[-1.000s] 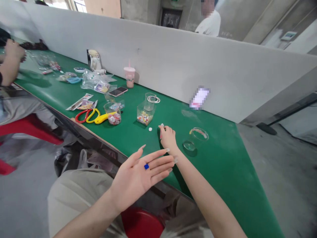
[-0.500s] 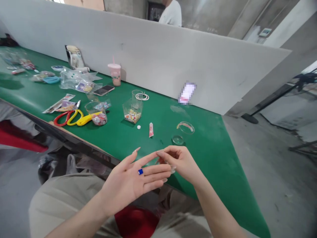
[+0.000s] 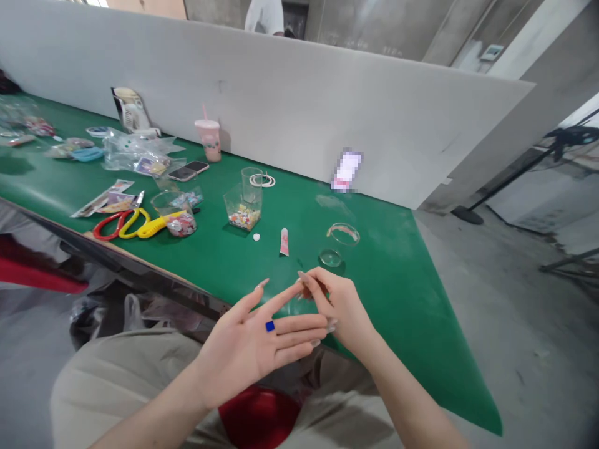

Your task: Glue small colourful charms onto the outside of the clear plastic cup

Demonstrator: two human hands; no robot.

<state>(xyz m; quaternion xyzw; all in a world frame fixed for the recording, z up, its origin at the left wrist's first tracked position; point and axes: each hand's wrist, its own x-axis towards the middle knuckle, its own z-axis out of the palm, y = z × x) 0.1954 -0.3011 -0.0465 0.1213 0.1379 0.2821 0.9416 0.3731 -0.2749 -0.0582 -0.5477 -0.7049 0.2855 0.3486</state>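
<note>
My left hand (image 3: 255, 340) is turned palm up over the table's front edge, fingers stretched out. A small blue square piece (image 3: 270, 326) lies at the base of its fingers. My right hand (image 3: 339, 305) is closed in a pinch at the tip of the left index finger; whatever is between its fingertips is hidden. Just beyond the hands lie a pink-and-white tube (image 3: 284, 242), a small white cap (image 3: 256, 237), a small clear round dish (image 3: 330, 258) and a larger clear ring-shaped piece (image 3: 345, 234) with pinkish bits at its rim.
On the green table (image 3: 397, 299) stand a clear container of small coloured pieces (image 3: 244, 216), a pink cup (image 3: 208, 138) and a blurred phone (image 3: 347, 169). Scissors (image 3: 110, 226), a yellow-handled tool (image 3: 154, 226) and plastic bags (image 3: 135, 149) lie left. A white partition (image 3: 290, 106) runs behind.
The view has shifted slightly. My right fingers have moved a little around the left index fingertip. The person behind the partition has moved left.
</note>
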